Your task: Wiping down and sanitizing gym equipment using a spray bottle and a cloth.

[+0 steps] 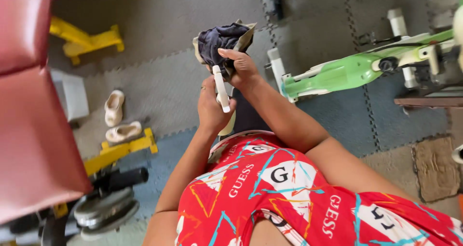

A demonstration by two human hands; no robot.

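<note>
Two hands meet in the middle of the view, above the floor. The left hand [211, 106] has its fingers closed around one white handle [221, 89], which stands nearly upright; a ring shows on one finger. The right hand [242, 67] has its fingers closed on one dark blue cloth [219, 41], bunched together with a tan piece and held just above the handle's top end.

Two pale sandals [118, 118] lie on the grey floor mat [164, 77] at the left, near two yellow frame pieces [89, 39]. One red padded bench [29, 96] fills the left edge, with dark weight plates below it. One green and white exercise machine [352, 70] stands at the right, with a brown mat [436, 166] near it.

Open floor lies far from the hands, between the yellow frame and the green machine. The cloth looks crumpled and soft, its folds dark.
</note>
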